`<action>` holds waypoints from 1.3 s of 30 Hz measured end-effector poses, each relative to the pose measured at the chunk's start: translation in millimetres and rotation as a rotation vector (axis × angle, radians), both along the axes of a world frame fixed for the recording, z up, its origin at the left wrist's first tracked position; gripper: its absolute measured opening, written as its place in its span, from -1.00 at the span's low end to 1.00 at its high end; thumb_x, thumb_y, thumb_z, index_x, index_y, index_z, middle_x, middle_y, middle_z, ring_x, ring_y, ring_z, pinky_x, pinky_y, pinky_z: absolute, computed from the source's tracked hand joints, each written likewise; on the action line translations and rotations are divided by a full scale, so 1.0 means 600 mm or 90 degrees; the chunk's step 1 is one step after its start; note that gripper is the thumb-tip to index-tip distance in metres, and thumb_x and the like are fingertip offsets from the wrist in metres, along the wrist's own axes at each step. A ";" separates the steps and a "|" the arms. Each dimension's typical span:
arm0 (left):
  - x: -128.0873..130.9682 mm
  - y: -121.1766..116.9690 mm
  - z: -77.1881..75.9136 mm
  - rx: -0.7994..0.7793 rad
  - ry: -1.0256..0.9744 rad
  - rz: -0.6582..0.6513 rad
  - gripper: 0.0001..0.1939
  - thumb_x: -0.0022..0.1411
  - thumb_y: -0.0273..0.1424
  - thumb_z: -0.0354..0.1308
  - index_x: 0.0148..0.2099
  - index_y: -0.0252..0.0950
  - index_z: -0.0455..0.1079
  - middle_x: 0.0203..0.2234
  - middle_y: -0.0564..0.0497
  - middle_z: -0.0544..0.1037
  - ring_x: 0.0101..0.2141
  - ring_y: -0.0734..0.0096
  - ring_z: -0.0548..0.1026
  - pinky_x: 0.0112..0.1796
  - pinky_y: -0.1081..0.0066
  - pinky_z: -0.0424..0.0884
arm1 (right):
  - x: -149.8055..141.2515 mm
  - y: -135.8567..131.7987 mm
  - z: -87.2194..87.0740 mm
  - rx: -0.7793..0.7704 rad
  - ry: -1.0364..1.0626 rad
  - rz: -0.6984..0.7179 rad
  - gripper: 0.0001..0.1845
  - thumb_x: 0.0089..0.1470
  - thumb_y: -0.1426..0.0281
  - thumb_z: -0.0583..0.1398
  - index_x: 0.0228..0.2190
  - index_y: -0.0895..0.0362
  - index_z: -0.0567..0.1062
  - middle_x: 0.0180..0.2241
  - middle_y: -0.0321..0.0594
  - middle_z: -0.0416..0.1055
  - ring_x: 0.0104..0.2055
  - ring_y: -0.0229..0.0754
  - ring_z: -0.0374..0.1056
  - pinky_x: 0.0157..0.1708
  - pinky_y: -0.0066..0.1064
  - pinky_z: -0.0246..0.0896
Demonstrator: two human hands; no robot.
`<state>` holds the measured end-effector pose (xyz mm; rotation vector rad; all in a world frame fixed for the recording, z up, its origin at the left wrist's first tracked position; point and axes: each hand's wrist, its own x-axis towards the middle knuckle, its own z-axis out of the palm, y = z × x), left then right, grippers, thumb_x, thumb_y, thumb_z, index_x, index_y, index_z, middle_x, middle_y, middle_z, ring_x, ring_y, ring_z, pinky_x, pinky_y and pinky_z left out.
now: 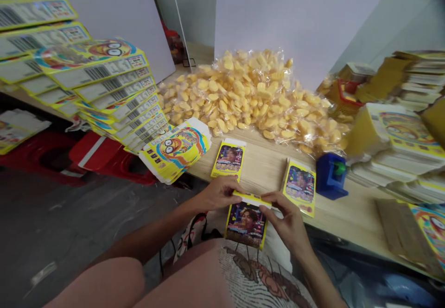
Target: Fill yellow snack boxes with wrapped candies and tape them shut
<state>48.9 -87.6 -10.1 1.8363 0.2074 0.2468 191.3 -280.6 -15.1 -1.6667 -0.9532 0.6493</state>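
While the left hand (219, 193) and right hand (287, 220) hold a yellow printed carton (246, 224) by its top edge, fingers closed on it from both sides, the carton sits just off the front edge of the wooden table (264, 171). On the table nearby: two flat yellow cartons (229, 159) & a blue plastic holder (331, 176), w/ a heap of bagged yellow snacks (250, 97) further back, stacks of printed cartons (104, 85) to the L.

Bright, even, diffuse light; shadows soft, faint. Glare on plastic bag (253, 95). Fisheye bowing toward frame edges, bench (264, 173) edge curved. Upper right corner dim. Mosaic blur on held card (245, 222).
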 end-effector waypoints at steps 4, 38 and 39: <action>0.004 0.014 -0.002 -0.201 0.060 0.007 -0.76 0.07 -0.30 0.27 -0.29 -0.39 0.54 -0.50 0.00 0.51 -0.50 0.49 0.41 -0.45 0.51 0.31 | 0.005 0.023 0.016 -0.052 0.023 -0.022 -0.82 0.03 0.25 0.28 -0.37 0.11 0.49 -0.46 -0.27 0.41 -0.45 -0.21 0.31 -0.43 -0.40 0.23; 0.191 -0.053 0.059 -0.393 0.067 -0.055 -0.66 0.07 -0.40 0.27 -0.12 -0.22 0.25 -0.43 0.11 0.48 -0.49 0.46 0.48 -0.45 0.49 0.37 | 0.322 -0.110 -0.067 0.023 -0.072 -0.587 -0.64 -0.22 0.11 0.26 -0.62 0.19 0.53 -0.64 -0.22 0.40 -0.55 -0.18 0.27 -0.53 -0.40 0.13; 0.191 -0.054 0.058 -0.391 0.069 -0.053 -0.66 0.07 -0.41 0.27 -0.12 -0.22 0.25 -0.42 0.11 0.48 -0.49 0.46 0.48 -0.45 0.49 0.37 | 0.324 -0.102 -0.072 0.025 -0.071 -0.591 -0.64 -0.24 0.11 0.27 -0.64 0.19 0.52 -0.66 -0.24 0.38 -0.56 -0.19 0.25 -0.54 -0.40 0.11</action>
